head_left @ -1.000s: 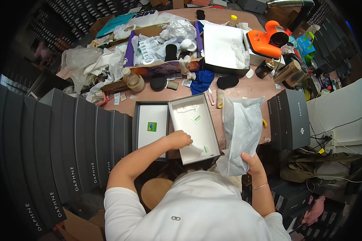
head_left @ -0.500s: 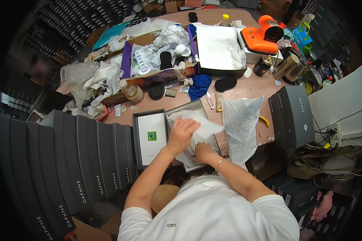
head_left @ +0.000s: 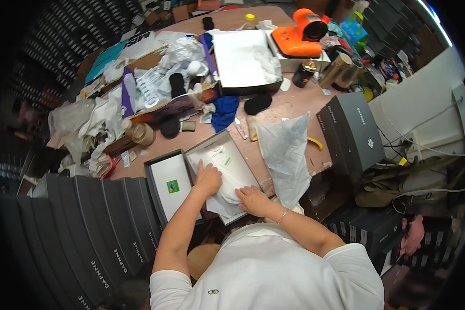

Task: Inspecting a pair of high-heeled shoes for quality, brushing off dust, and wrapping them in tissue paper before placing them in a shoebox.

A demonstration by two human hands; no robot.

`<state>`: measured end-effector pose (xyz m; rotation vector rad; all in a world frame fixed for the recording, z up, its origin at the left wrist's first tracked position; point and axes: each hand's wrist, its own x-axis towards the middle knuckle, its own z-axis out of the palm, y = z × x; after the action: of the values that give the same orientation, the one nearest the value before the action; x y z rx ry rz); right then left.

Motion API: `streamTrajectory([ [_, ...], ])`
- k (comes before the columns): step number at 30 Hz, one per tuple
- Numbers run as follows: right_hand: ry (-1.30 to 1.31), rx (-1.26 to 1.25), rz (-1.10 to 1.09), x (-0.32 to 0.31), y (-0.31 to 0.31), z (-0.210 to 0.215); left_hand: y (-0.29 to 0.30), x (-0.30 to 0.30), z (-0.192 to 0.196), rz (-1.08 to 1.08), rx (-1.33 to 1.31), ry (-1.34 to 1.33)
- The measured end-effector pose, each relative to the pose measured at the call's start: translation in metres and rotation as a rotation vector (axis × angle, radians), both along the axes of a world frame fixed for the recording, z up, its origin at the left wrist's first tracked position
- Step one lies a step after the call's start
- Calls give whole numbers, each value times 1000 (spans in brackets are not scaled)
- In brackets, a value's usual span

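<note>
An open grey shoe box (head_left: 241,149) lined with white tissue paper (head_left: 230,173) lies at the table's near edge. My left hand (head_left: 208,179) presses flat on the paper inside the box. Beside it, my right hand (head_left: 252,200) rests on the paper at the box's near corner. Neither hand grips anything. The box's dark lid (head_left: 169,183) lies to the left, white inside with a small green sticker. A white fabric bag (head_left: 285,154) lies flat on the table just right of the box.
A row of dark shoe boxes (head_left: 95,227) stands to my left, more dark boxes (head_left: 350,133) to the right. The far table holds crumpled paper (head_left: 182,52), a white box (head_left: 240,59), an orange device (head_left: 297,37), blue cloth (head_left: 224,110) and tape rolls (head_left: 142,134).
My right hand let go of the white bag, which now lies on the table, and moved into the box. Both hands now press on the tissue paper.
</note>
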<state>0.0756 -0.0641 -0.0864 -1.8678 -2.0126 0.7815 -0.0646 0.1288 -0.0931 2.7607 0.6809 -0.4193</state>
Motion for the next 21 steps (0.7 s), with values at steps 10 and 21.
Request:
streamTrajectory([
  [10,25,-68,-974,152,-118,-5,-76,68,37,415,-871,-800],
  [21,-211,552,-447,172,26,144,-93,130,39,1061,-2192,-536],
])
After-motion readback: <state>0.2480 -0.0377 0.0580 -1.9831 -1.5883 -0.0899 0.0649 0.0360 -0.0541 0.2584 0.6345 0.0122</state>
